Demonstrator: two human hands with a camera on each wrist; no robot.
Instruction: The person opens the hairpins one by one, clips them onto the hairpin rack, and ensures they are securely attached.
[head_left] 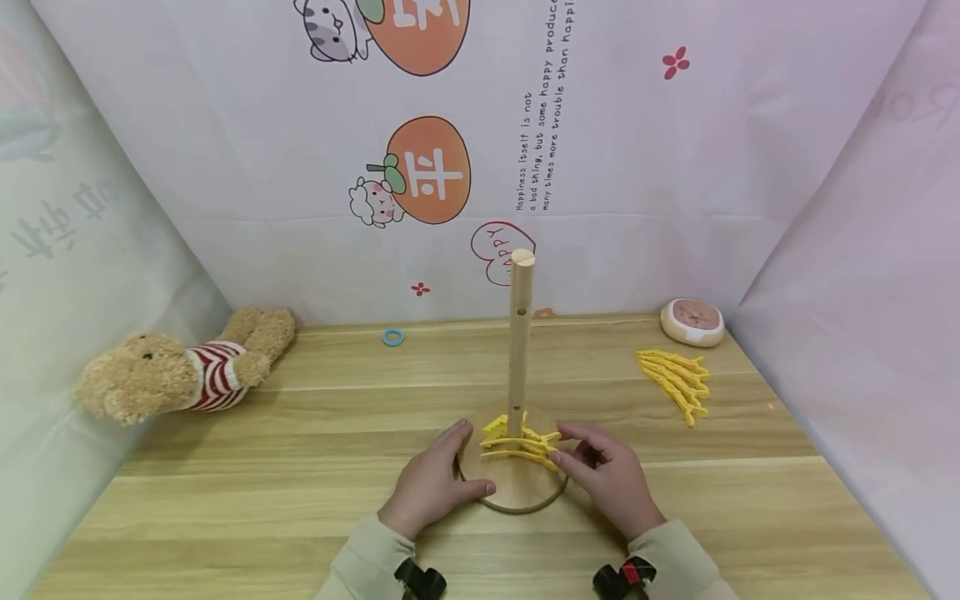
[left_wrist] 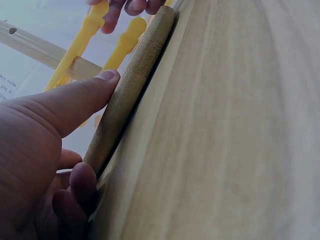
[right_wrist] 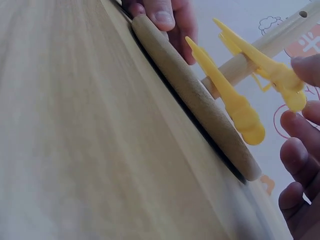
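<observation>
A round wooden base [head_left: 517,493] carries an upright wooden pole [head_left: 521,350] with small holes in it. Several yellow branch-shaped plastic pieces [head_left: 517,444] lie around the foot of the pole, some stacked above others. My left hand [head_left: 435,482] holds the base's left rim, thumb on its upper face and fingers along the edge. At the right side, my right hand [head_left: 609,477] pinches the knobbed end of an upper yellow piece [right_wrist: 287,82] between thumb and fingers. Below it, a lower yellow piece [right_wrist: 230,97] is apart from those fingers. The far side of the stack is partly hidden.
More yellow pieces [head_left: 677,382] lie in a fan at the right. Behind them sits a round pink-and-white object [head_left: 693,322]. A blue ring [head_left: 393,337] lies near the back edge, and a teddy bear [head_left: 187,371] at the left. Printed cloth walls enclose the table [head_left: 247,517].
</observation>
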